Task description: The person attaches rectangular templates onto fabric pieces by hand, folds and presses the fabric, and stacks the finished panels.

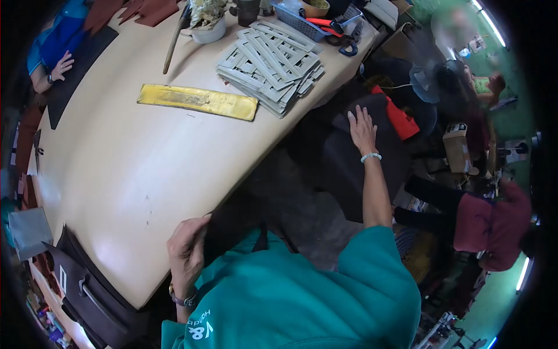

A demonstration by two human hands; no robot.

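Note:
My right hand (363,131), with a pale bead bracelet at the wrist, lies palm down with fingers extended on a dark brown sheet (340,168) beside the table. The sheet looks like leather or similar material. My left hand (186,247), wearing a watch, is curled at the edge of the pale table (133,192). Its fingers are bent inward, and whatever they may hold is hidden. On the tabletop lie a worn yellow strip (197,102) and a pile of grey cut-out templates (270,64).
A dark bag (99,291) with a handle stands at the lower left, near a grey box (29,232). Far left, another person's hand (61,67) rests by a dark sheet. A blue basket (296,23) holds tools. A red item (401,119) and a person in maroon (488,224) are right.

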